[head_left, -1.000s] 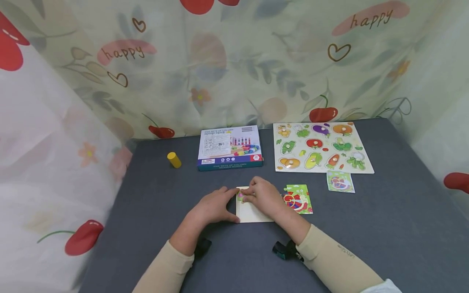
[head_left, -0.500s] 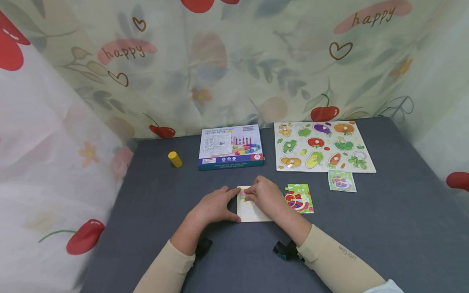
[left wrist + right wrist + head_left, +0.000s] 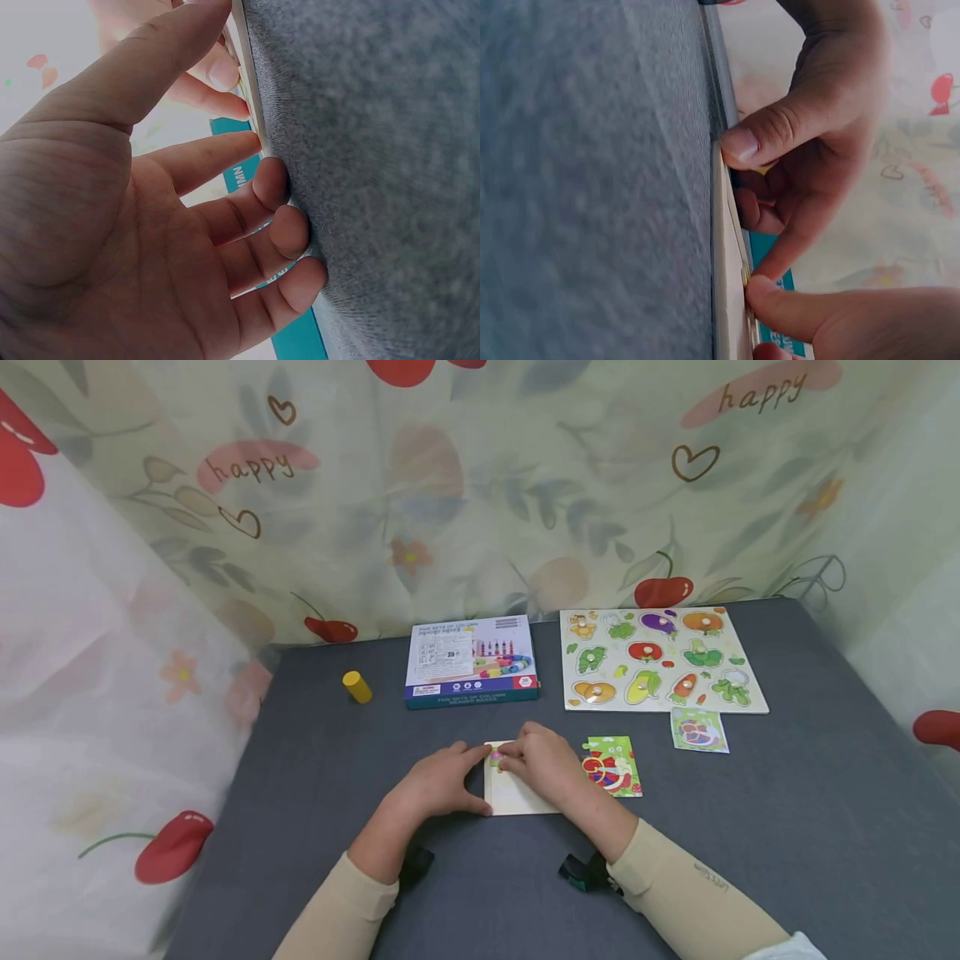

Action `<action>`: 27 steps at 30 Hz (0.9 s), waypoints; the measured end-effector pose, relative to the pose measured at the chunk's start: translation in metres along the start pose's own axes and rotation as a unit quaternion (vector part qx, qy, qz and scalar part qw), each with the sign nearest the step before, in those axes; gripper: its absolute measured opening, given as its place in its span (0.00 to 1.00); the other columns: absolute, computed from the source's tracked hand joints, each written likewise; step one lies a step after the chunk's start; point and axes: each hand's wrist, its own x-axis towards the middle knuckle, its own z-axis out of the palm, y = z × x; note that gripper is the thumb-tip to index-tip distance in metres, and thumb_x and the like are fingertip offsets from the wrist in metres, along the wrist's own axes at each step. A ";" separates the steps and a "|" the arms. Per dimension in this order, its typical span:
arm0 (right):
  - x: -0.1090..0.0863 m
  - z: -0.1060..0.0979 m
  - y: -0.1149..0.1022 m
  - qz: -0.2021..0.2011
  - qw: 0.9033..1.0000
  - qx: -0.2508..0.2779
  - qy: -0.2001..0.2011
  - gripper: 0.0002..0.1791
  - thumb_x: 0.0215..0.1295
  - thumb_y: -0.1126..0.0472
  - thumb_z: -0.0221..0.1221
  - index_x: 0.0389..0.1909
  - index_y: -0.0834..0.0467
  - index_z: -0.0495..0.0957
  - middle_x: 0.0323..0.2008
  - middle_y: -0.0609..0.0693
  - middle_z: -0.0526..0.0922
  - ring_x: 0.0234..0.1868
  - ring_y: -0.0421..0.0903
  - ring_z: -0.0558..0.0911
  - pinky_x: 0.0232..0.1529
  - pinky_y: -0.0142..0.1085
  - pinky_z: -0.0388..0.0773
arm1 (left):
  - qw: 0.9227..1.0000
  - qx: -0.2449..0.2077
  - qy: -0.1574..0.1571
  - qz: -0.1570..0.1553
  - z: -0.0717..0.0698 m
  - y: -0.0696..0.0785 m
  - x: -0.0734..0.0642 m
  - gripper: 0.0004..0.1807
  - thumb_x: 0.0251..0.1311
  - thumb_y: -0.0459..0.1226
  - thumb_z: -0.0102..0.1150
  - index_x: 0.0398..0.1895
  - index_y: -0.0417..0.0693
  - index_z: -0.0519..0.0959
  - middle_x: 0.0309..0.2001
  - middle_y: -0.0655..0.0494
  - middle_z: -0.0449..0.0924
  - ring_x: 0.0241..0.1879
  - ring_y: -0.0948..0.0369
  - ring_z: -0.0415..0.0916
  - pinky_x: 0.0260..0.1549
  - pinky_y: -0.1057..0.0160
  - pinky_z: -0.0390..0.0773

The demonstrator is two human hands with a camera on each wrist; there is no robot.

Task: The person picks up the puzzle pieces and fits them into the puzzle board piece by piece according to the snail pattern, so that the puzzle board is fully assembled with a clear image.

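In the head view, a small cream puzzle board (image 3: 517, 798) lies flat on the dark cloth. My left hand (image 3: 441, 783) holds its left side, thumb at the near corner and index finger at the far corner; the other fingers are loosely bent in the left wrist view. With thumb and index finger, my right hand (image 3: 543, 764) pinches a small green-and-pink puzzle piece (image 3: 495, 759) at the board's far left corner. The fingers partly cover that piece. Right of the board, partly behind my right wrist, lie joined puzzle pieces (image 3: 615, 768) with a red and green picture.
A small picture card (image 3: 699, 731) lies beside a vegetable peg puzzle (image 3: 664, 662) at the back right. Behind the board stands a flat toy box (image 3: 472, 662). A yellow cylinder (image 3: 357, 687) is at the back left. Printed curtains border the table.
The right thumb and index finger have shifted slightly to the right at the board's far left corner, and a little more of the piece shows. The left hand stays in place.
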 end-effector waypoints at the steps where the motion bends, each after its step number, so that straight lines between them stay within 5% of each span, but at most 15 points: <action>1: 0.000 0.000 0.000 -0.003 1.000 0.002 -0.003 0.14 0.66 0.53 0.70 0.50 0.51 0.90 0.30 0.44 0.72 0.29 0.41 0.71 0.29 0.37 0.70 | 1.000 -0.001 0.000 0.000 0.000 0.000 0.000 0.51 0.50 0.59 0.77 0.78 0.56 0.66 0.56 0.49 0.75 0.49 0.53 0.72 0.52 0.47 0.76; 8: -0.001 -0.013 -0.004 -0.032 0.999 0.025 -0.021 0.21 0.66 0.52 0.70 0.57 0.55 0.86 0.31 0.46 0.71 0.27 0.42 0.69 0.28 0.36 0.68 | 1.000 0.002 0.004 0.002 0.001 -0.001 -0.001 0.51 0.50 0.58 0.77 0.77 0.56 0.67 0.56 0.49 0.75 0.48 0.53 0.73 0.52 0.47 0.76; 27: -0.033 -0.097 -0.036 -0.058 0.997 0.043 0.042 0.26 0.63 0.53 0.72 0.62 0.54 0.83 0.36 0.48 0.75 0.33 0.43 0.73 0.29 0.35 0.73 | 1.000 -0.001 0.005 -0.006 0.001 0.001 0.001 0.52 0.48 0.58 0.78 0.77 0.56 0.68 0.58 0.47 0.75 0.49 0.52 0.73 0.52 0.45 0.77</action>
